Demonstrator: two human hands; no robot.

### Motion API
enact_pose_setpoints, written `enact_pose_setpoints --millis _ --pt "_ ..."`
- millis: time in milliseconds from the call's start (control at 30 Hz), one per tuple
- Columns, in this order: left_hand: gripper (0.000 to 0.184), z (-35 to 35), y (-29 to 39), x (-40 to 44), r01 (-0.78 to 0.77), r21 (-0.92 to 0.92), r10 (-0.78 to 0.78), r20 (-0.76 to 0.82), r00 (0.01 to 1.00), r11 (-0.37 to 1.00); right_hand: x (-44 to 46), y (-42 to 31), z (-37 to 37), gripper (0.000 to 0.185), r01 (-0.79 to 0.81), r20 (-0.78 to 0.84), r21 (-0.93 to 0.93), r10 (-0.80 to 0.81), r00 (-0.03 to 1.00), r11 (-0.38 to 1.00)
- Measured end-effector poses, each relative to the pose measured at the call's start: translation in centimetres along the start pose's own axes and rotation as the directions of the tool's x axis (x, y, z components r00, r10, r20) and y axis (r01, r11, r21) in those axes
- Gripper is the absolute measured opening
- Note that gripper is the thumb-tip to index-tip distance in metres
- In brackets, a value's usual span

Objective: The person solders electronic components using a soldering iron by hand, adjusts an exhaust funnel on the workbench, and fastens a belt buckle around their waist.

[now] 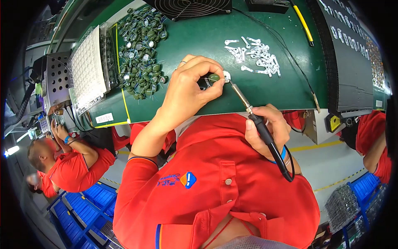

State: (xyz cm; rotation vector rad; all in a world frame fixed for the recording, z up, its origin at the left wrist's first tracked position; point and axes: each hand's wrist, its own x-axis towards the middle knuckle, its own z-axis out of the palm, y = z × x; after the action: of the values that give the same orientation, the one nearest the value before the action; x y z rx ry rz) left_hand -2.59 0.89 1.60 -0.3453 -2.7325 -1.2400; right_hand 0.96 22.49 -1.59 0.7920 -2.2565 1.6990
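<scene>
My left hand [188,85] pinches a small green round component [214,77] between thumb and forefinger, above the green work mat. At my fingertips a small white part [226,76] shows beside it; whether the two are joined I cannot tell. My right hand [269,128] is closed around the black handle of a soldering iron [265,135]. Its metal tip points up and left, close to the white part; contact is unclear. Just beyond lies a loose group of white plastic pieces [265,60]. Left of my left hand spreads a heap of dark green round components [143,54] with thin blue wires.
A black fan [190,7] stands at the back. A yellow-handled tool [304,25] and a thin cable [286,45] lie to the right, before a dark grey panel [352,62]. White trays [87,66] are stacked at left. Co-workers in red sit on both sides.
</scene>
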Motion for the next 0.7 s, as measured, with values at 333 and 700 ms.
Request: enact_pose_setpoints --millis 333,700 --pt "0.012 0.02 0.05 0.04 -0.022 0.025 0.022 -0.001 1.0 0.999 -0.02 0.08 0.16 0.028 -0.002 0.005 -0.003 0.002 1.0 1.0" --pt "0.012 0.13 0.22 -0.1 -0.047 0.059 0.048 -0.023 0.999 0.997 -0.18 0.13 -0.08 0.029 -0.021 0.007 0.029 0.021 1.0 0.999"
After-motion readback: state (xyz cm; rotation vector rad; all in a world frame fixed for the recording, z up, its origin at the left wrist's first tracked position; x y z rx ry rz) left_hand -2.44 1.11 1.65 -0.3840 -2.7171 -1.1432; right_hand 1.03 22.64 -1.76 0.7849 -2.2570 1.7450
